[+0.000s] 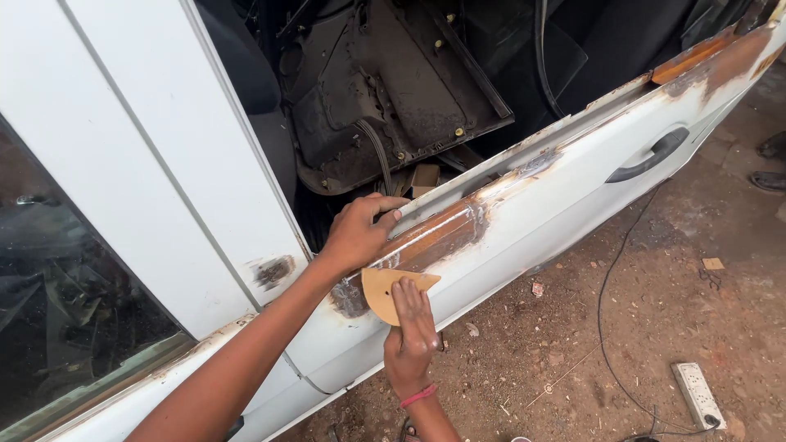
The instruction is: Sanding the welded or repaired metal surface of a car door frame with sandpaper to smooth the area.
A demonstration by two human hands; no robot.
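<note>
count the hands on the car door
2: left hand gripping the door's top sill, right hand just below, pressing a tan sanding pad against the white door.

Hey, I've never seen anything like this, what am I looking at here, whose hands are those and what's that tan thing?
This is one picture from a camera worn on a person's head, looking down at their own two bare hands. They stand beside a white car door with its window frame and inner trim gone; its top edge is sanded bare and rusty. The left hand grips that top edge. The right hand, with a red band at the wrist, presses a tan, rounded flat spreader against the door's skin. Below is dirt ground, with a white power strip and a thin black cable.
</note>
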